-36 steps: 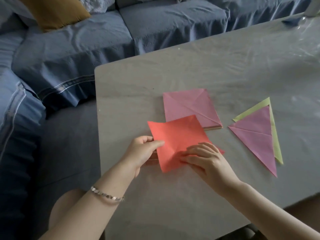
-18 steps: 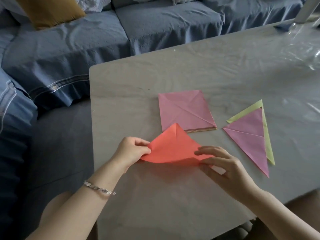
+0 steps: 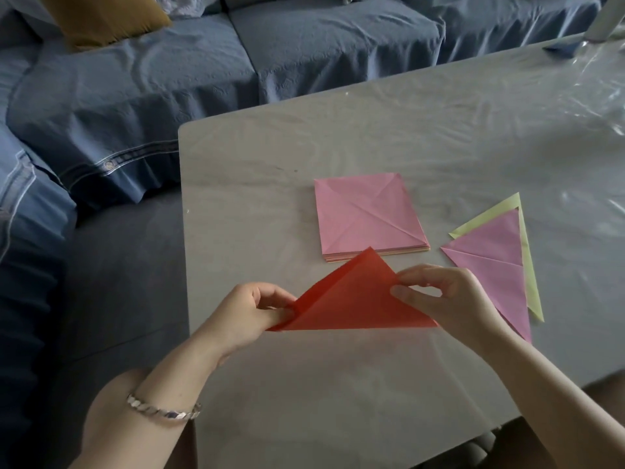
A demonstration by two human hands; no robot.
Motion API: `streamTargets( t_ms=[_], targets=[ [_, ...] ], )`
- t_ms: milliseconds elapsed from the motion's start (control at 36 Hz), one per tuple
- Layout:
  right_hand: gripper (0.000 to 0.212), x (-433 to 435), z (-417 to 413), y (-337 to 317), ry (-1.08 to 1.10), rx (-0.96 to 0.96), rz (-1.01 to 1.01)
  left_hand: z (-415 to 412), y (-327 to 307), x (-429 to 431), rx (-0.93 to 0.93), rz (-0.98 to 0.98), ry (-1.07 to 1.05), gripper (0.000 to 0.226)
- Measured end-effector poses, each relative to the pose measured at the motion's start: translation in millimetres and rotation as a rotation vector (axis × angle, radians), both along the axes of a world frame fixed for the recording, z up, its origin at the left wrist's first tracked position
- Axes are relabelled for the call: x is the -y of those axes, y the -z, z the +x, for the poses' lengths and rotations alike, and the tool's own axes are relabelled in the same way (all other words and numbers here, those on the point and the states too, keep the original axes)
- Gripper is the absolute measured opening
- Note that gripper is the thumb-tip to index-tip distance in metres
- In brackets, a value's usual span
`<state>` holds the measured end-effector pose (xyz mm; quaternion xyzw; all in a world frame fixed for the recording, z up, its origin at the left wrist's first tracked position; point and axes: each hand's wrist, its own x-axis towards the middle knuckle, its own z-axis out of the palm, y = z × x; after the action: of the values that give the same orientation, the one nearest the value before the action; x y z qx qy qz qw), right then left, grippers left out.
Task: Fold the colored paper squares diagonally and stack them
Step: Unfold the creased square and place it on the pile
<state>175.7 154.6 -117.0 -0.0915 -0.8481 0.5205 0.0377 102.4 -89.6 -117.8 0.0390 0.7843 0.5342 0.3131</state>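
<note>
Pinching red triangle [image 3: 351,299] edges: both hands (table [image 3: 439,137] beyond).

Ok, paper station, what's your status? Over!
Grips: left hand and right hand pinch red paper, folded to triangle. Done: pink triangle on yellow-green triangle. Behind: square stack, nothing blocking.

Red paper [image 3: 351,299], folded into a triangle, near pink square stack [image 3: 368,216], folded pink-on-yellow triangles [image 3: 497,262] rightward.

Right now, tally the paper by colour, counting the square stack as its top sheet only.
Red: 1 (red triangle)
Pink: 2 (pink square, pink triangle)
Yellow-green: 1 (yellow-green triangle)
Total: 4
</note>
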Motion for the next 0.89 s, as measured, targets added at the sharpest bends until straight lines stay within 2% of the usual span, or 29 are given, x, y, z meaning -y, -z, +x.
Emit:
streamTargets(
  t_ms=[56, 167, 306, 389, 500, 694, 889],
  targets=[
    [0.023, 3.2, 2.1, -3.9, 0.020, -0.011, -0.008, 0.0, -2.1, -1.5, -0.102, -0.045, 0.024, 0.015],
    [0.020, 10.3, 6.1, -11.2, 0.023, -0.021, -0.037, 7.7, -16.7, -15.7, -0.466, -0.143, -0.009, 0.012],
    [0.016, 20.2, 10.0, -21.1, 0.008, -0.058, -0.061, 26.4, -39.1, -39.2, -0.690, -0.016, -0.054, 0.034],
    [0.020, 25.4, 11.1, -23.7, 0.051, -0.095, -0.091, 33.3, -40.1, -47.9, -0.791, 0.003, -0.129, 0.025],
    [0.024, 28.9, 14.2, -26.4, 0.080, -0.124, -0.096, 37.4, -39.6, -53.3, -0.761, 0.056, -0.212, 0.026],
    [0.035, 34.6, 17.7, -32.7, 0.117, -0.140, -0.208, 41.4, -43.3, -52.3, -0.751, 0.045, -0.185, 0.023],
    [0.031, 41.2, 16.0, -35.0, 0.150, -0.114, -0.151, 42.6, -43.2, -50.3, -0.770, -0.005, -0.182, 0.015]
  ],
)
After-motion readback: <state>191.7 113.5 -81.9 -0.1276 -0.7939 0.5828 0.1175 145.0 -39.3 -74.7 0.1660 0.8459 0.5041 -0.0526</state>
